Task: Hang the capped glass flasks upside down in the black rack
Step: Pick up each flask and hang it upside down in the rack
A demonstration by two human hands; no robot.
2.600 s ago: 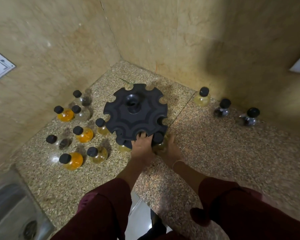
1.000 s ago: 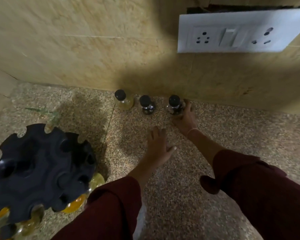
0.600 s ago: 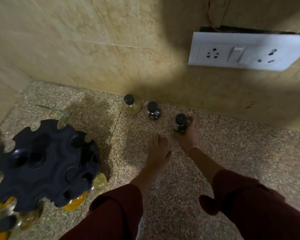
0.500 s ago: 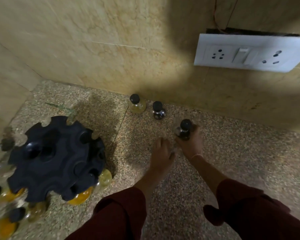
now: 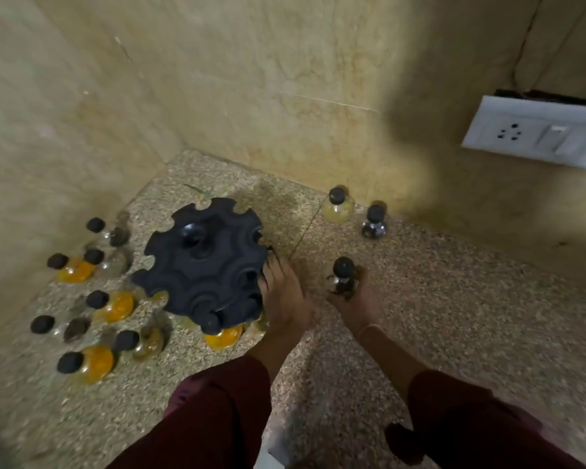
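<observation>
Looking down on a speckled granite bench (image 5: 454,316) tucked into a corner of beige stone walls. Passing, at far left, a loose cluster of round glass flasks with black caps (image 5: 117,304), some holding orange liquid, some clear, all standing cap up. Bracing the black notched disc-shaped plastic rack (image 5: 200,262) with the left grip (image 5: 283,299), fingers lying straight against its right rim and holding nothing. Noting an orange-filled flask (image 5: 222,335) at the rack's near rim, without being able to tell whether it is seated in a notch. Holding in the right grip (image 5: 356,302), curled round the belly, a small clear glass flask with a black cap (image 5: 342,275), cap up, just right of the rack and apart from it. Leaving a pale yellow capped flask (image 5: 337,208) and a dark capped flask (image 5: 374,223) by the back wall, below a white socket plate (image 5: 535,133).

Apparently bringing the held flask to the rack, not yet hanging it. Next, probably: turning it cap down, lining the neck up with an empty rim notch, sliding it in while steadying the rack.
</observation>
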